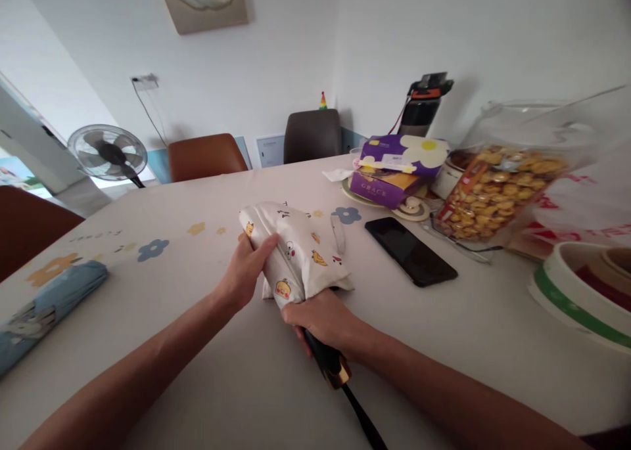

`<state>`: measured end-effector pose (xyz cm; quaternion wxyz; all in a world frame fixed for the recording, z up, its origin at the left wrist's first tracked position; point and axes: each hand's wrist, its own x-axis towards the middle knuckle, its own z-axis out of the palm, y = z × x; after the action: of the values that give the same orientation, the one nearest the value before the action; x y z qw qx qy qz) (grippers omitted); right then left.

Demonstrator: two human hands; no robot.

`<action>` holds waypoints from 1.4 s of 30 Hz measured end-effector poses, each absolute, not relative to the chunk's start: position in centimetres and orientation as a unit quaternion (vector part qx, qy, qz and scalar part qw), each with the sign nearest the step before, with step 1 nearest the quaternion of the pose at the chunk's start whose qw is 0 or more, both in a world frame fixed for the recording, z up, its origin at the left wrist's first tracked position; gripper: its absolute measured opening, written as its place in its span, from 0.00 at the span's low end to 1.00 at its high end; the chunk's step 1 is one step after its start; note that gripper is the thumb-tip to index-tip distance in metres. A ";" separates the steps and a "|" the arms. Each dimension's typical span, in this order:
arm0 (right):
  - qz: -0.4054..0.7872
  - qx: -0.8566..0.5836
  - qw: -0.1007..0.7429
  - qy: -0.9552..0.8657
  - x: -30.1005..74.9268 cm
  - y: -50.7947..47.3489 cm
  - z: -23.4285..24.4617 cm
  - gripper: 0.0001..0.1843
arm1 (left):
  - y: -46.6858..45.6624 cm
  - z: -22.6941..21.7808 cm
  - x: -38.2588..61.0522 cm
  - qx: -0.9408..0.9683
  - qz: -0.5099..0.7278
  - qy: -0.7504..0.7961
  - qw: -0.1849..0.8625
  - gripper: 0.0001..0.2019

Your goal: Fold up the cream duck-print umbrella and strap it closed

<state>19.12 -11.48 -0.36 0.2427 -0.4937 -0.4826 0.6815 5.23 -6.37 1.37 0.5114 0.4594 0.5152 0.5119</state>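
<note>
A folding umbrella (296,249) lies across the middle of the table, its cream canopy printed with small cartoon chicks and bunched loosely. Its black handle (323,355) with a gold band points toward me, and a black wrist strap (362,414) trails from the end. My left hand (246,269) grips the canopy's left side, thumb on top. Closed around the near end, where canopy meets handle, is my right hand (323,318); some of its fingers are hidden underneath. A pale closure strap (338,233) sticks out on the canopy's right.
On the left lies a blue folded cloth bundle (54,305) with a cartoon print. To the right are a black phone (411,249), eyeglasses (468,249), a purple box (389,174), a snack jar (503,180), a dark bottle (421,108) and tape rolls (586,299). Chairs stand beyond the table.
</note>
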 end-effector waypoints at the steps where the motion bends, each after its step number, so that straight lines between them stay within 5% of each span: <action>1: 0.680 -0.494 0.242 -0.486 19.2 -11.5 -0.4 0.10 | -6.1 1.4 5.5 0.430 0.520 0.500 0.543 0.19; 7: 0.677 -0.486 0.235 -0.500 19.4 -11.4 0.2 0.11 | -4.7 2.2 6.7 0.270 0.532 0.430 0.678 0.19; 13: 0.674 -0.485 0.270 -0.487 19.2 -11.0 -0.2 0.06 | -4.1 2.0 6.6 0.263 0.574 0.449 0.632 0.20; 21: 0.760 -0.410 0.298 -0.407 18.7 -11.0 -0.6 0.15 | -4.2 1.3 5.7 0.254 0.556 0.439 0.658 0.20; 27: 0.631 -0.447 0.341 -0.535 18.5 -11.6 -0.8 0.09 | -3.2 2.3 4.9 0.331 0.530 0.368 0.688 0.22; 31: 0.670 -0.453 0.315 -0.496 18.6 -11.4 -0.9 0.06 | -0.8 0.9 3.2 0.409 0.541 0.433 0.593 0.25; 35: 0.763 -0.464 0.242 -0.379 18.6 -10.9 -1.1 0.08 | 0.9 -1.3 0.7 0.425 0.555 0.610 0.374 0.34; 42: 0.789 -0.449 0.233 -0.349 18.8 -10.6 -1.4 0.10 | 0.3 0.5 2.3 0.642 0.439 0.590 0.217 0.15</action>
<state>18.80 -10.61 -1.42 0.2328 -0.4491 -0.3493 0.7887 2.35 0.33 0.49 0.2172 0.6423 0.5898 0.4387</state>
